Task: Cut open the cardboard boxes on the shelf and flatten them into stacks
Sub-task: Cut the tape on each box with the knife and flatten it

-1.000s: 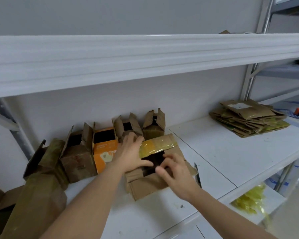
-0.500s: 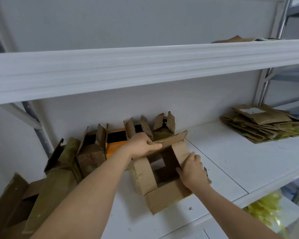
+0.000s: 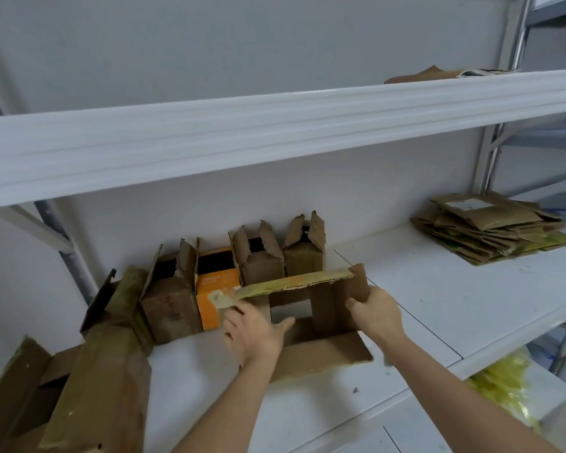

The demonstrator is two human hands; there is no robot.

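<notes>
open brown box (image 3: 321, 322), tape-edged flap, both ends open

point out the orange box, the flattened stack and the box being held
orange box (image 3: 217, 289), head view, on its orange front face
flattened stack (image 3: 490, 232), head view, on the top sheets
held box (image 3: 321, 356), head view, on its near bottom flap
</notes>
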